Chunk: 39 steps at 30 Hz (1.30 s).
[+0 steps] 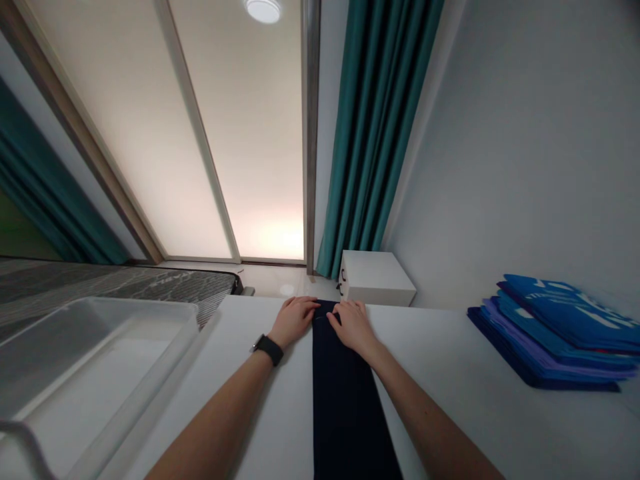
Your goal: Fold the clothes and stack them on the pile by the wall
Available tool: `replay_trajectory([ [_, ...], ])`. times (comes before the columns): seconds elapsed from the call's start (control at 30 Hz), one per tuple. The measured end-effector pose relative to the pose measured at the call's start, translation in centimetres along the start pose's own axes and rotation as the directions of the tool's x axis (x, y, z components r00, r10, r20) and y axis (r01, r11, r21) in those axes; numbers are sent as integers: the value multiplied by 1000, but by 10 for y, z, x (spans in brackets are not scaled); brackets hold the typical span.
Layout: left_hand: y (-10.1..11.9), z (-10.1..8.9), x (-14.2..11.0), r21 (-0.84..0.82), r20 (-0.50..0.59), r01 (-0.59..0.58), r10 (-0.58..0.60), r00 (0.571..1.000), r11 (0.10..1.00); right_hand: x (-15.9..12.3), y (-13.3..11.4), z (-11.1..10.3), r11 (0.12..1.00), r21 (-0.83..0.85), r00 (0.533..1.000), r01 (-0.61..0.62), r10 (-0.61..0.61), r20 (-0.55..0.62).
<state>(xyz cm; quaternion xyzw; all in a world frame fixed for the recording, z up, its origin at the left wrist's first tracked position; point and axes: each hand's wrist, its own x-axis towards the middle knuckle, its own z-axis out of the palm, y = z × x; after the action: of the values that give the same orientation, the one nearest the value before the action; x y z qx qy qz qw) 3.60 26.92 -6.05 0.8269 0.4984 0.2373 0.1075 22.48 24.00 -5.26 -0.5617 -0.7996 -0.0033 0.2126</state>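
A long folded strip of dark navy cloth, perhaps a garment, lies on the white table and runs from the near side to the far edge. My left hand, with a black watch on the wrist, has its fingertips closed at the cloth's far left corner. At the far right corner, my right hand has its fingers curled over the edge and its thumb on top of the fabric. The undersides of both hands' fingers are hidden.
To the right, a stack of folded blue and purple clothes sits on the table. An open translucent plastic bin stands at the left. Beyond the table are a white cabinet, a grey mattress and teal curtains.
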Motion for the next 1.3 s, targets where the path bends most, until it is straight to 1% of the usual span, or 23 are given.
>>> replay_trajectory([
  [0.27,-5,5,1,-17,-12,1,-1,1000,1000,1,-1,11,1000,1,999,-22,22,-24],
  [0.37,0,0,-1,-26,-59,-9,8,998,1000,0,-3,11,1000,9,999,-29,29,-45],
  [0.47,9,-8,-5,-35,-108,-15,11,994,999,-2,-3,11,1000,16,996,-28,29,-79],
  [0.6,21,-16,-11,-38,-49,-52,50,998,998,-3,-4,13,999,11,996,-41,42,-78],
  [0.7,24,-15,-12,-42,-4,-66,66,998,997,-3,-5,13,999,-3,996,-50,50,-71],
  [0.77,24,-13,-12,-36,18,-53,53,998,998,-2,-4,11,999,-11,996,-49,49,-77],
  [0.9,22,-10,-11,-28,28,-14,14,1000,1000,1,9,5,997,-10,992,-78,76,-100],
  [1.03,22,-9,-11,-41,26,6,-5,1000,999,3,31,6,982,0,979,-188,187,-81],
  [1.1,22,-8,-11,-43,24,9,-8,1000,999,4,40,8,976,12,975,-216,216,-58],
  [1.2,21,-7,-10,-44,28,20,-19,999,999,5,46,12,975,10,974,-223,223,-36],
  [1.3,21,-8,-10,-39,42,33,-32,999,999,6,49,15,972,1,971,-237,237,-40],
])
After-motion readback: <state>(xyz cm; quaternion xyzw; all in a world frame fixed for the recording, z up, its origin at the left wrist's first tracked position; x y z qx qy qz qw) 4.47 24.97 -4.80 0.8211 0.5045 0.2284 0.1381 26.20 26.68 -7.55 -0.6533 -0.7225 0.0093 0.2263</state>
